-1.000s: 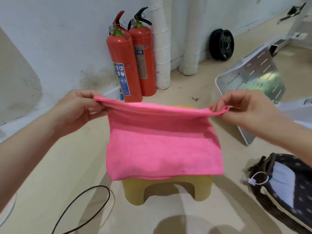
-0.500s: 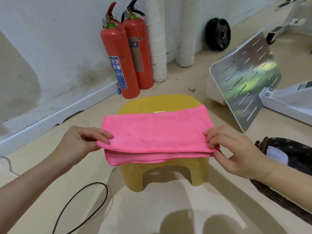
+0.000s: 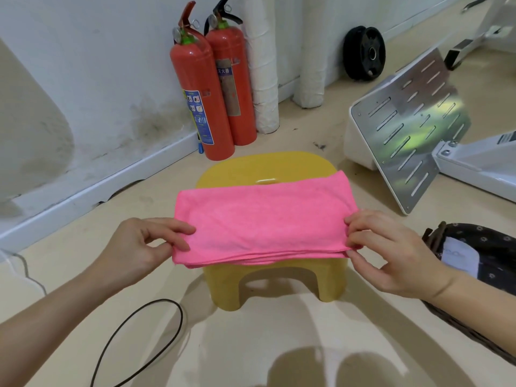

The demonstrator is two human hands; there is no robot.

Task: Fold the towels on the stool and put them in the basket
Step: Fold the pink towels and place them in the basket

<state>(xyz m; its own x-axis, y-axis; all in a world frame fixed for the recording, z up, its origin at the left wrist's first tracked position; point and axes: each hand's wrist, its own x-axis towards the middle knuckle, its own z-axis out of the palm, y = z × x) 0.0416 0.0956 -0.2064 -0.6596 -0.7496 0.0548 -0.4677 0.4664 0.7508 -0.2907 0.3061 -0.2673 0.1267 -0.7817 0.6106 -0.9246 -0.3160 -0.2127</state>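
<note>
A pink towel (image 3: 262, 222) lies folded into a flat band across the yellow plastic stool (image 3: 268, 166), its layered near edge hanging just past the stool's front. My left hand (image 3: 142, 247) pinches the towel's near left corner between thumb and fingers. My right hand (image 3: 391, 247) pinches the near right corner the same way. A dark woven basket (image 3: 474, 333) with a dotted lining stands on the floor at the right, partly behind my right forearm.
Two red fire extinguishers (image 3: 206, 93) stand against the white wall behind the stool. A slotted metal plate on a white frame (image 3: 410, 127) leans at the right. A black cable (image 3: 134, 344) loops on the floor at the near left. A black weight plate (image 3: 364, 53) leans on the wall.
The towel, held up by its top edge a second ago, has been brought down and folded over onto the stool. Both hands came down toward me with its near corners.
</note>
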